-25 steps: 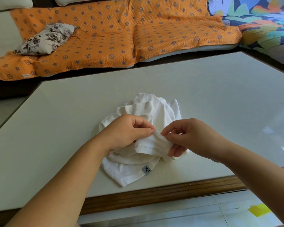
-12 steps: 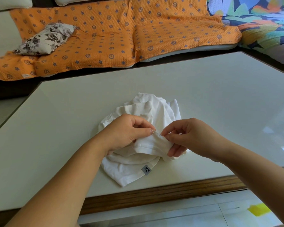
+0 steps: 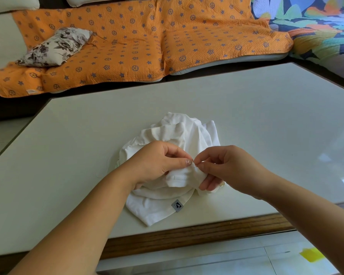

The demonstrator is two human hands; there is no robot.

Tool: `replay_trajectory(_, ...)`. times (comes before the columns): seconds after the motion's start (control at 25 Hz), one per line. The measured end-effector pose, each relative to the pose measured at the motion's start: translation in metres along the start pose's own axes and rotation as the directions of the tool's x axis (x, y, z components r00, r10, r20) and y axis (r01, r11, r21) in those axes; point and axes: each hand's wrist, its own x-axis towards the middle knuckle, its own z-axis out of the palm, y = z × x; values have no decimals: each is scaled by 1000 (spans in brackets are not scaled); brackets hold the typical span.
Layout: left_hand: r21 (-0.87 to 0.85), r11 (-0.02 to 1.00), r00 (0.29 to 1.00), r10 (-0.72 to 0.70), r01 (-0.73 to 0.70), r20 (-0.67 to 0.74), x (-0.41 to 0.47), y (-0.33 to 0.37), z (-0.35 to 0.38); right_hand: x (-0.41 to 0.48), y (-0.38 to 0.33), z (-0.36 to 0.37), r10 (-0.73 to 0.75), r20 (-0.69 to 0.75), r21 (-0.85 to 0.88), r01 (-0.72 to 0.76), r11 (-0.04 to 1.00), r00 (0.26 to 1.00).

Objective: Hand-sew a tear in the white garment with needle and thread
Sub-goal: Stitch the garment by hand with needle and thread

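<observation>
A crumpled white garment with a small grey label lies on the pale table near its front edge. My left hand grips a raised fold of the cloth, thumb and forefinger pinched at its top. My right hand meets it there, thumb and forefinger pinched together at the same fold, where a tiny glint that may be the needle shows. The other right fingers curl under the cloth. A faint thread loops on the table left of the garment.
The table has a wooden front rim. Behind it runs a sofa with an orange patterned cover, a flowered cushion at the left and a colourful leafy cover at the right. A yellow patch lies on the tiled floor.
</observation>
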Motion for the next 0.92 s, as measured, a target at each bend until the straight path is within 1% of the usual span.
replay_trajectory(0.2,-136,990,999,-35,32,-19,2,-3,1,3,3,4,-2,-43,87,6,996,999)
replay_trajectory(0.36,-231,972,999,-46,46,2,4,-3,9,1,0,7,-1,-49,126,8,992,999)
replay_trajectory(0.52,-282,957,997,-73,69,-3,5,-2,16,2,1,11,-9,-75,117,17,993,997)
replay_trajectory(0.64,-263,962,996,-84,76,-21,6,-3,16,3,2,14,-40,-99,123,52,991,994)
replay_trajectory(0.8,-260,961,996,-90,90,13,3,0,17,3,0,15,-72,-153,32,78,996,986)
replay_trajectory(0.92,-274,954,993,-120,119,11,2,2,12,9,-4,4,-109,-274,-32,104,994,956)
